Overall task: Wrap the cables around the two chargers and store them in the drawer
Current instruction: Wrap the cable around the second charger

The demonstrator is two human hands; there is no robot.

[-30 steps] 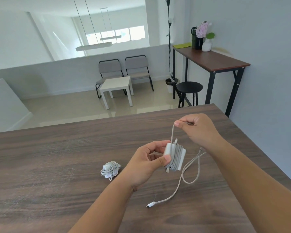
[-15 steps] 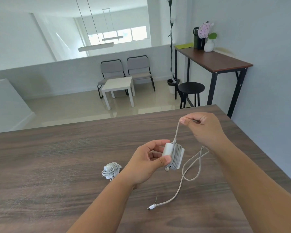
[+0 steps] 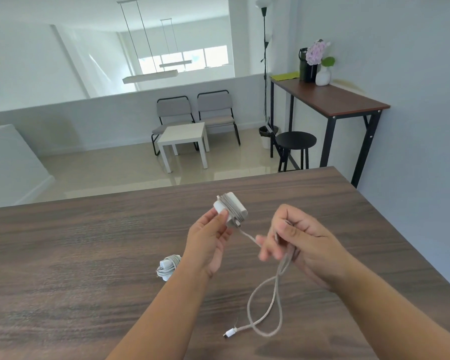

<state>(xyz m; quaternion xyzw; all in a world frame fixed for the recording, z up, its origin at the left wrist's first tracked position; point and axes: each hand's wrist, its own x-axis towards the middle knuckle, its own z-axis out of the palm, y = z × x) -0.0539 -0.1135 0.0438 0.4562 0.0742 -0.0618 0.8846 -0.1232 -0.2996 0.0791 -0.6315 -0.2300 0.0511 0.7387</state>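
My left hand (image 3: 209, 240) holds a white square charger (image 3: 231, 207) above the brown wooden table (image 3: 63, 255), with several turns of grey cable round it. The free cable (image 3: 266, 302) runs from the charger down to my right hand (image 3: 296, 240), which grips it, then hangs in a loop to the table, ending in a white plug (image 3: 229, 333). A second, smaller white charger (image 3: 168, 266) lies on the table with its cable wound round it, left of my left forearm. No drawer is in view.
The table's far edge runs across the middle of the view and its right edge slants down to the right. Beyond it, lower down, stand two grey chairs (image 3: 192, 110), a small white table (image 3: 183, 136), a black stool (image 3: 295, 140) and a tall side table (image 3: 330, 97).
My left hand has raised and turned the charger. My right hand has dropped from above the charger to below and right of it, still gripping the cable.
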